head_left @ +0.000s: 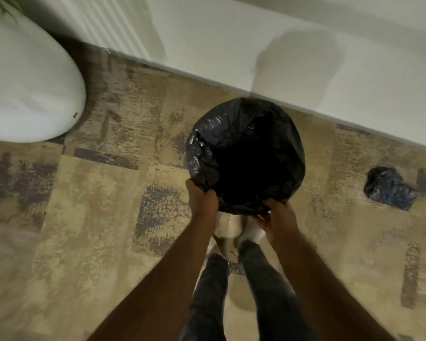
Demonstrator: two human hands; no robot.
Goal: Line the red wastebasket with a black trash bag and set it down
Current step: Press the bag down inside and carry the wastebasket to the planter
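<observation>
At about nine to ten o'clock a large white rounded planter (27,84) sits on the patterned carpet (89,198), well apart from the work and plainly no part of it. Moving toward centre, the left hand (202,199) has its grip pinched on the black trash bag (207,141) at the seven o'clock edge of the opening, fingers curled over the film, probably to hold the fold down on the rim. The bag covers the whole mouth of the wastebasket, so none of the red shows from above; the basket stands or hangs just in front of the person's feet, close to the white wall (256,57) at twelve o'clock. Whether it rests on the carpet yet I cannot tell. The right hand (278,220) grips the bag's edge at five o'clock, its grip closed on the plastic, seemingly steadying the near side so the liner stays taut. At three o'clock a crumpled dark bag bundle (389,188) lies on the carpet, apart from the basket.
</observation>
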